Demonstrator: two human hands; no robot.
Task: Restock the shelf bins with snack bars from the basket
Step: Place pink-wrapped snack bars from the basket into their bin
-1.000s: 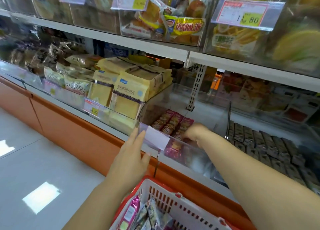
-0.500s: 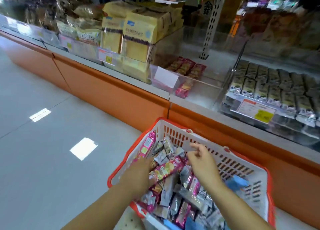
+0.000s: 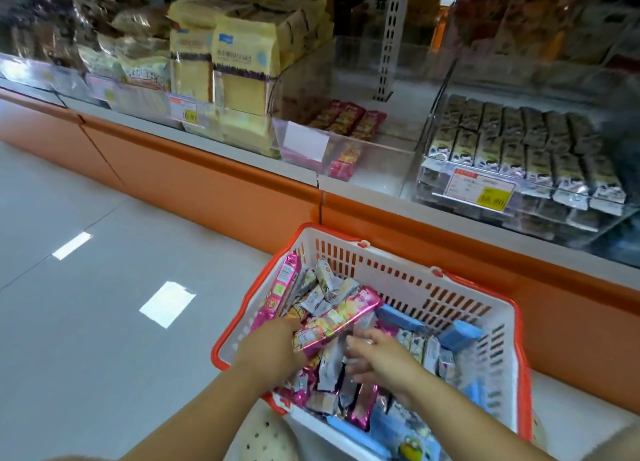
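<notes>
Shop floor (image 3: 104, 339) grey, orange shelf edge (image 3: 207, 190) behind. Down in the white basket (image 3: 433, 287) now with both hands, no longer up at the clear bin (image 3: 384, 159). Grips one end of a long pink snack bar (image 3: 341, 318) with the left hand (image 3: 273, 351). Digs among silver packs (image 3: 329, 365) with the right hand (image 3: 381, 360); too blurry to tell if holding one. Only a few red bars (image 3: 346, 117) in the bin, so looks like a fresh grab, then back up to fill.

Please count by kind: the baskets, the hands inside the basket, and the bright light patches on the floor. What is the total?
basket: 1
hands: 2, left hand gripping a pink bar, right hand
light patches: 2
Total: 5
</notes>
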